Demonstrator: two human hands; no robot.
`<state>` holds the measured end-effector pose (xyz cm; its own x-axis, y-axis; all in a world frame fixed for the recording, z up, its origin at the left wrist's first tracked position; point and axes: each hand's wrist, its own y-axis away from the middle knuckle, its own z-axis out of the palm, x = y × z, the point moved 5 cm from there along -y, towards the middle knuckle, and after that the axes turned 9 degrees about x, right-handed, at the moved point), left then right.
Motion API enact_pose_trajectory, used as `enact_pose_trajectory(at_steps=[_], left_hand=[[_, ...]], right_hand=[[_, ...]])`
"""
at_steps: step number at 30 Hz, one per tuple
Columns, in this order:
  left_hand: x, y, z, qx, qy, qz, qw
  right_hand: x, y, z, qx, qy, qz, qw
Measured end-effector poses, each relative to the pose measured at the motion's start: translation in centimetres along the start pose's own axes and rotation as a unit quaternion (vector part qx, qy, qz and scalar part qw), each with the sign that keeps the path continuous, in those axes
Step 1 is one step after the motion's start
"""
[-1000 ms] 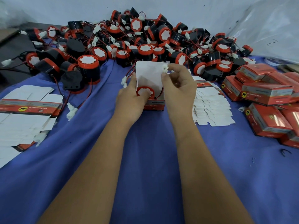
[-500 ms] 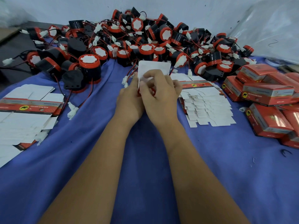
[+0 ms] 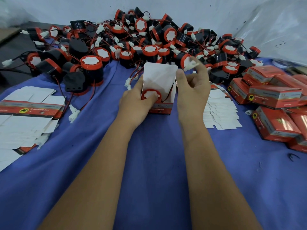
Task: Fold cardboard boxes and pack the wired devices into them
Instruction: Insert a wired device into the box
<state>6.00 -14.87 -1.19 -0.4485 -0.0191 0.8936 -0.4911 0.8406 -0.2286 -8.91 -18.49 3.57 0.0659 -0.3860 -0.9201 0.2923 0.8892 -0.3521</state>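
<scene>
Head view: left grip (image 3: 134, 103) holds the open red box (image 3: 162, 108), white flap up; right grip (image 3: 192, 90) pinches a white plug (image 3: 190, 66).

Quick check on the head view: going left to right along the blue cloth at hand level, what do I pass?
Flat unfolded boxes → left hand → open box with a device in it → right hand, pinching a white plug → stack of white flat cartons → packed red boxes.
</scene>
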Motion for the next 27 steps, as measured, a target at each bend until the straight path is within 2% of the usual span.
enact_pose_trajectory(at_steps=[3, 9, 12, 15, 17, 21, 25, 27], left_hand=[[-0.1, 0.0, 0.0, -0.001, -0.001, 0.001, 1.0], [-0.4, -0.2, 0.2, -0.002, -0.01, -0.006, 1.0], [-0.5, -0.3, 0.2, -0.004, -0.011, -0.002, 1.0], [-1.0, -0.6, 0.3, -0.001, -0.034, 0.003, 0.999], [-1.3, -1.1, 0.5, -0.003, -0.09, 0.013, 0.996], [-1.4, -1.3, 0.8, -0.022, -0.127, 0.023, 0.991], [-0.4, -0.2, 0.0, 0.0, -0.019, 0.008, 1.0], [-0.1, 0.1, 0.0, -0.003, -0.005, 0.009, 1.0]], right_hand=[[-0.8, 0.6, 0.5, -0.035, 0.007, -0.018, 0.999], [-1.6, 3.1, 2.6, -0.182, 0.01, -0.066, 0.981], [-1.3, 3.1, 2.6, -0.181, 0.081, -0.088, 0.976], [-1.2, 3.0, 2.5, -0.184, 0.087, -0.074, 0.976], [-1.4, 3.4, 2.9, -0.203, 0.088, -0.068, 0.973], [-1.8, 3.8, 3.4, -0.213, 0.118, -0.112, 0.963], [-1.0, 2.5, 2.6, -0.157, 0.124, -0.086, 0.976], [-0.6, 1.7, 1.9, -0.128, 0.134, -0.081, 0.979]])
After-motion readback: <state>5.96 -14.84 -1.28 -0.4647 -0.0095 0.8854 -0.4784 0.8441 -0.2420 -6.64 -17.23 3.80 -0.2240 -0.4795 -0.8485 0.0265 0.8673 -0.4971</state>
